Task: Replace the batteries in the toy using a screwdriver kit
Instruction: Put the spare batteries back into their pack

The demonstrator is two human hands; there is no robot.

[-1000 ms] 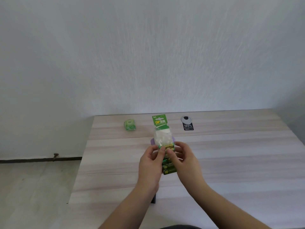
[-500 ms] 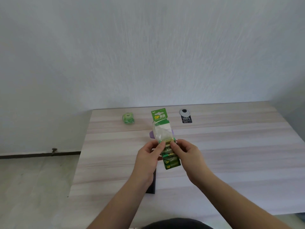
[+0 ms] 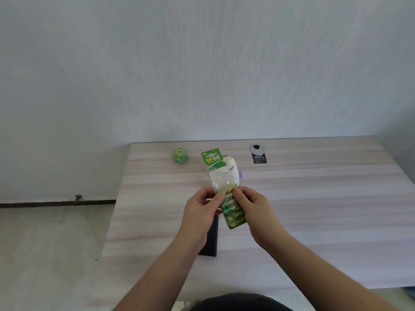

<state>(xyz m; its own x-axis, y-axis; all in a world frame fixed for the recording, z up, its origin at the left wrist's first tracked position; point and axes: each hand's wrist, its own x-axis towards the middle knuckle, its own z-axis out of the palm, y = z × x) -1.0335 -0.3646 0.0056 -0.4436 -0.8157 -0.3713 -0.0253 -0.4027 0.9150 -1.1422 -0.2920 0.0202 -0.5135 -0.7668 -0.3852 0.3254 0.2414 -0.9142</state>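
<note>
The battery pack (image 3: 221,189) is held up above the table (image 3: 314,209), near its middle. Its green card header points away from the person. The clear blister's upper part looks emptied and crumpled, while green batteries (image 3: 233,217) fill the lower part. The left hand (image 3: 199,212) pinches the pack's left edge between thumb and curled fingers; the right hand (image 3: 253,209) pinches the right edge likewise, thumb tips close together on the front. Behind the pack a white and purple toy (image 3: 233,169) shows partly. A black case (image 3: 212,239) lies under the left wrist. A green cube (image 3: 179,155) and a black tag (image 3: 259,157) sit near the far edge.
</note>
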